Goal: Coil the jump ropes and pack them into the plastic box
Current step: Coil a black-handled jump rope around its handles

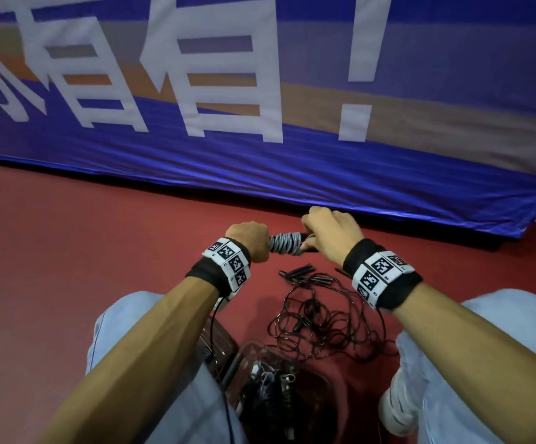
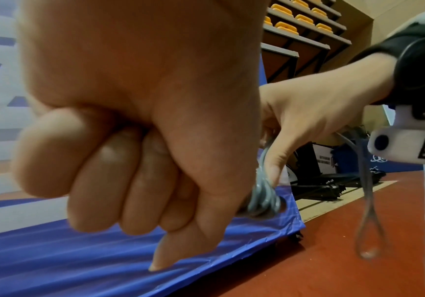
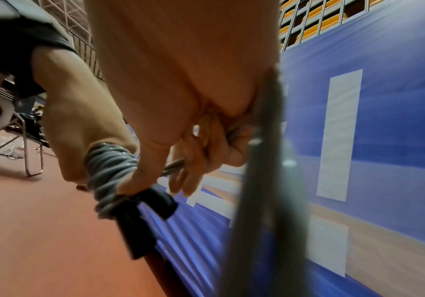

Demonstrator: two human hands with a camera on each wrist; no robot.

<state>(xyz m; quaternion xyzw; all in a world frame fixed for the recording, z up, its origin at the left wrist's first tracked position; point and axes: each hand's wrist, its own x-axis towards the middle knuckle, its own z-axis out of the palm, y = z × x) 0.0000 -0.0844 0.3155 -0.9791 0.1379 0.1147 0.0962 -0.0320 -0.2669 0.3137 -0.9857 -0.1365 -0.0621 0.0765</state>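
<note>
A grey jump rope (image 1: 285, 243) is wound in tight turns around its black handles (image 3: 153, 203), held in the air between my two hands. My left hand (image 1: 250, 239) grips the left end of the bundle in a fist (image 2: 135, 152). My right hand (image 1: 327, 233) pinches the loose end of the same rope (image 3: 262, 180), which hangs down in a loop (image 2: 368, 237). Several black jump ropes (image 1: 321, 318) lie tangled on the red floor between my knees. The clear plastic box (image 1: 279, 379) stands below them with coiled ropes inside.
A blue banner (image 1: 260, 149) stretches across the floor edge just beyond my hands. My knees in light jeans (image 1: 497, 347) flank the pile. The box lid (image 1: 218, 344) lies left of the box. A metal chair (image 3: 28, 152) stands at the far left.
</note>
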